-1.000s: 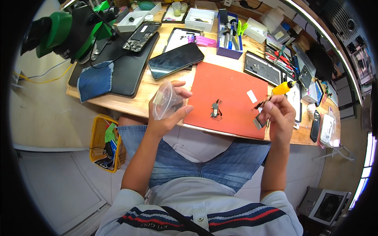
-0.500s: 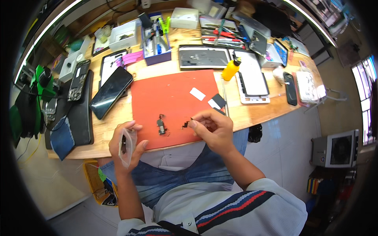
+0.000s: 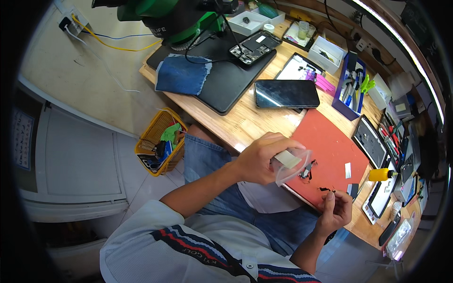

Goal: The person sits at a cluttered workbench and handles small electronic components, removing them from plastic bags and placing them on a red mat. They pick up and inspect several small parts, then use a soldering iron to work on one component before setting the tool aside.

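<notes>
My left hand [image 3: 258, 158] is closed around a small clear plastic bag [image 3: 296, 173], held over the near edge of the orange work mat [image 3: 325, 132]. A pale flat piece shows in the bag; other contents cannot be made out. Low over the mat, my right hand [image 3: 337, 210] pinches a small black flex-cable-like part [image 3: 324, 189] between thumb and fingertips. Just beyond the bag, a small grey and black phone component [image 3: 307, 171] lies on the mat, partly hidden by the bag. A white card [image 3: 348, 170] and a dark flat piece [image 3: 352, 189] lie farther right.
A black-screened phone [image 3: 287, 93] lies left of the mat. Beyond it are an opened phone [image 3: 255, 47], a denim cloth [image 3: 183, 74] and a green microscope [image 3: 165, 19]. A blue tool box [image 3: 347, 111], yellow bottle [image 3: 379, 175] and yellow basket [image 3: 163, 172] surround the work area.
The view has swung left, bringing in the basket and the wall side. My left hand has turned, so the bag now tilts over the mat. The right hand still pinches the black part.
</notes>
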### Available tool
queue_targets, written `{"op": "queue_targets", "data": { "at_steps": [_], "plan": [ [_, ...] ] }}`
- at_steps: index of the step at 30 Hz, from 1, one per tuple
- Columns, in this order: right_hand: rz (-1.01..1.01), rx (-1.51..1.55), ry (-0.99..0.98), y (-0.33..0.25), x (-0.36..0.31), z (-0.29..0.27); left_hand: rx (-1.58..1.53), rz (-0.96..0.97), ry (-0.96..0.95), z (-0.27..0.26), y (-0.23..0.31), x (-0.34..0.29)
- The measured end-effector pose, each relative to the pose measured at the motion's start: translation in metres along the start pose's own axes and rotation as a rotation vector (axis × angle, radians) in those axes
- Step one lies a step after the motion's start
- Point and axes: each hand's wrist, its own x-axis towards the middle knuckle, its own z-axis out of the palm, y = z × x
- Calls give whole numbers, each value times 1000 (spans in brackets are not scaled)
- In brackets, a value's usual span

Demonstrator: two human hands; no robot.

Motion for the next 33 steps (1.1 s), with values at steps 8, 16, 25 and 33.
{"op": "queue_targets", "data": {
  "at_steps": [8, 16, 25, 33],
  "plan": [
    [-167, -210, -192, -5, 13, -4, -111, -120, -9, 2, -7, -8],
    [-218, -232, -141, 0, 10, 1, -310, -189, -48, 6, -6, -9],
    [-210, -187, -157, 2, 12, 2, -317, -202, 14, 10, -5, -11],
    [-204, -156, -151, 5, 10, 3, 373, -114, -13, 5, 11, 24]
  ]
}}
